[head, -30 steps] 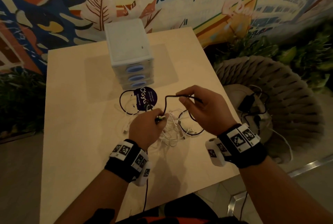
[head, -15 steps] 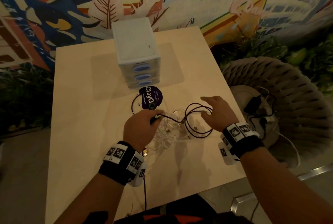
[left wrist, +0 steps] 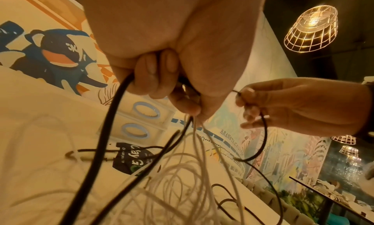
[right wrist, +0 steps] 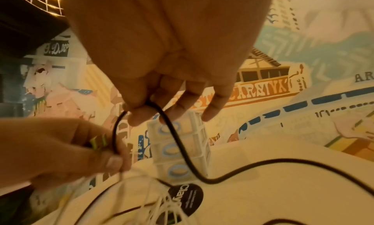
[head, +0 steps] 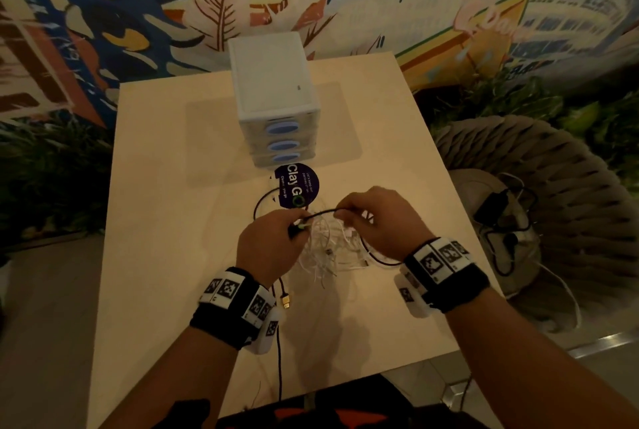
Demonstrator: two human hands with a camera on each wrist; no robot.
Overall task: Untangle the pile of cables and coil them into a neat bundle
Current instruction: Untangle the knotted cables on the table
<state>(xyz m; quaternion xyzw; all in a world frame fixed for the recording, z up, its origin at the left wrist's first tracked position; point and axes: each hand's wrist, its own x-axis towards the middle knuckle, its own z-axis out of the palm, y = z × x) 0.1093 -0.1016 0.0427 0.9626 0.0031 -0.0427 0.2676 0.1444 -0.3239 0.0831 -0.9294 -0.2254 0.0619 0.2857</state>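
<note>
A tangle of thin white cables [head: 325, 249] lies on the wooden table [head: 166, 221], with a black cable [head: 321, 212] running through it. My left hand [head: 276, 242] grips the black cable near its green-marked plug [right wrist: 98, 142], along with some white strands [left wrist: 194, 132]. My right hand [head: 366, 218] pinches the same black cable [right wrist: 174, 135] a short way along, between thumb and fingers. A short span of it arches between the two hands above the pile. Another black cable [head: 279, 342] with a gold plug [head: 286, 300] trails toward the near edge.
A white three-drawer box [head: 276, 100] stands at the table's middle back, with a round dark sticker [head: 296, 185] in front of it. Right of the table is a woven chair [head: 553, 207] holding a black adapter [head: 491, 207] and more cables. Painted walls surround the table.
My right hand, which lay spread over the black loops half a second ago, has moved left and taken hold of the black cable close to my left hand. The left hand keeps its grip.
</note>
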